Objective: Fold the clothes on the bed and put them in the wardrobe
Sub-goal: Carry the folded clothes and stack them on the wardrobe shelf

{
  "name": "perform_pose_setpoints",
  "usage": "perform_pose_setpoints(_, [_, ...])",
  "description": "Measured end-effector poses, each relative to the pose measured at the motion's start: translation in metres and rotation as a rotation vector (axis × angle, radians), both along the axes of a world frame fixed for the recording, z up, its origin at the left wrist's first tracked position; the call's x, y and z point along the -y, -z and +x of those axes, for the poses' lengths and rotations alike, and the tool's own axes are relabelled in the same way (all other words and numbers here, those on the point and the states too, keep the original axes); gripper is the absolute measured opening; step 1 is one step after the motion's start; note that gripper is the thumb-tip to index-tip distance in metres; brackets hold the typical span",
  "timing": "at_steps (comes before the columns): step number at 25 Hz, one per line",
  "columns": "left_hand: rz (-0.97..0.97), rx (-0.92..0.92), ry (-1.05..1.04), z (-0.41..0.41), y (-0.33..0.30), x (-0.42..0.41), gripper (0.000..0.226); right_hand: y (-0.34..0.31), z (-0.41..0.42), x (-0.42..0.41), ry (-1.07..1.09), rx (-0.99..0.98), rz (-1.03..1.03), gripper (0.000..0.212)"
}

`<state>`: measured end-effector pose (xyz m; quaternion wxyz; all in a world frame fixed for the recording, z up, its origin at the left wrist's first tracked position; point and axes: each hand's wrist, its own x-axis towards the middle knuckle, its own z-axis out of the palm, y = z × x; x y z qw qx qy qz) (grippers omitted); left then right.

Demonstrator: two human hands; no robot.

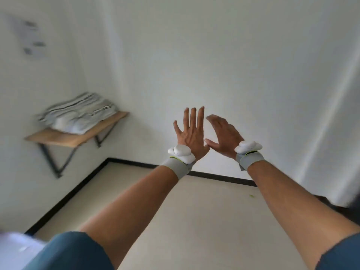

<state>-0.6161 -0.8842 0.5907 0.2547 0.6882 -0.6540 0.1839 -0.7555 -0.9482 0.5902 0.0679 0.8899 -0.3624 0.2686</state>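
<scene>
Head view puts both of my bare arms stretched out ahead toward a plain white wall (214, 65), and neither hand has hold of anything. My left hand (191, 137) is raised with its back to me, fingers straight and spread, palm facing the wall. My right hand (224, 136) sits just beside it, tilted inward with the fingers extended together; its thumb tip comes up against the left hand's thumb, though I cannot tell whether they truly touch. Each wrist carries a grey fabric strap with a white rounded plastic sensor, the left one (181, 152) and the right one (248, 149). Blue short sleeves (74, 252) show at the bottom corners. Off to the left, a stack of folded striped grey-and-white clothes (78, 114) lies on a light wooden wall shelf (64, 138) held by black metal brackets, well apart from my hands; that part is blurred. Below runs a pale beige floor (175, 201) edged by a black skirting strip (220, 177).
</scene>
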Motion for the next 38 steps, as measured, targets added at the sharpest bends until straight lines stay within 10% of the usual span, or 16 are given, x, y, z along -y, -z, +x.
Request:
perform_pose_setpoints(7, [0.128, -0.137, -0.535, 0.300, 0.034, -0.178, 0.112, 0.041, 0.353, -0.109, -0.587, -0.056, 0.076, 0.085])
perform_pose_setpoints(15, [0.225, -0.374, -1.087, 0.438, 0.108, -0.404, 0.117, 0.121, 0.569, -0.306, -1.089, -0.260, 0.172, 0.086])
perform_pose_setpoints(38, [0.717, -1.110, -1.473, 0.531, 0.441, -0.566, 0.115, 0.453, 0.739, -0.464, -1.199, -1.176, 0.533, 0.108])
